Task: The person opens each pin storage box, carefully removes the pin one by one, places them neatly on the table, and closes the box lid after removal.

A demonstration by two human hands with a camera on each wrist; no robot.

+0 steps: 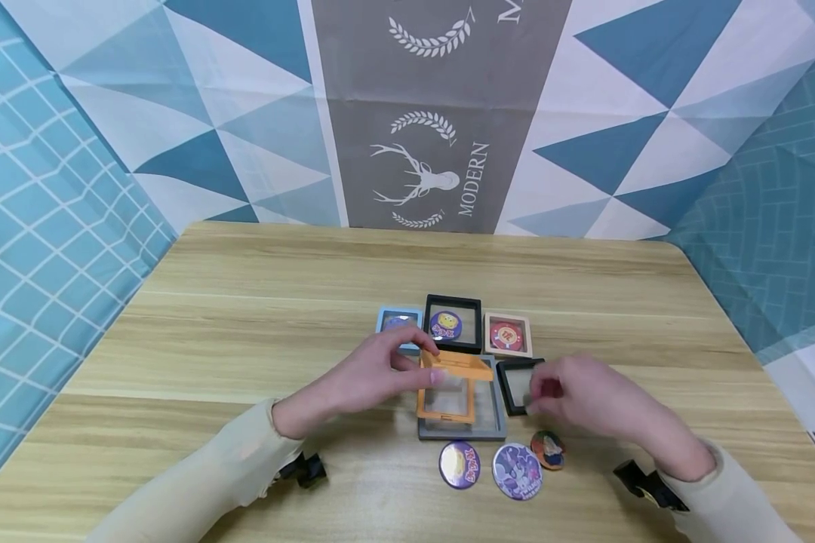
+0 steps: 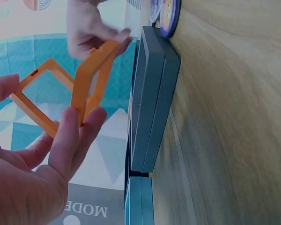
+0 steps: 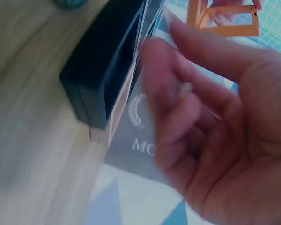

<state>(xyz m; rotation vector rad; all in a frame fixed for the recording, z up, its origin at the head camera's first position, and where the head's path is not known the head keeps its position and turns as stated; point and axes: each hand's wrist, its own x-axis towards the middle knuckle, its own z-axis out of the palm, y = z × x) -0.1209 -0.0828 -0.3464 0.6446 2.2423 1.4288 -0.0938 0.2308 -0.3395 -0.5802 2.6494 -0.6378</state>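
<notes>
My left hand (image 1: pixel 373 366) holds an orange hinged display frame (image 1: pixel 446 416) by its edges, thumb and fingers on both halves. The frame stands open like a book, with clear film in its windows, above a larger grey frame (image 1: pixel 462 435) lying flat. In the left wrist view, the orange frame (image 2: pixel 97 63) is raised off the grey frame (image 2: pixel 152 98). My right hand (image 1: pixel 584 396) is over the edge of a small black frame (image 1: pixel 513 411). Its fingers are loosely curled and blurred, with no object visible between them in the right wrist view.
Behind stand a blue frame (image 1: pixel 382 318), a black frame (image 1: pixel 477 305) and a beige frame (image 1: pixel 528 326), each with a round badge inside. Nearer me lie a purple badge (image 1: pixel 459 464), a lilac cartoon badge (image 1: pixel 518 471) and a small dark badge (image 1: pixel 548 450) on the wooden table (image 1: pixel 278 286).
</notes>
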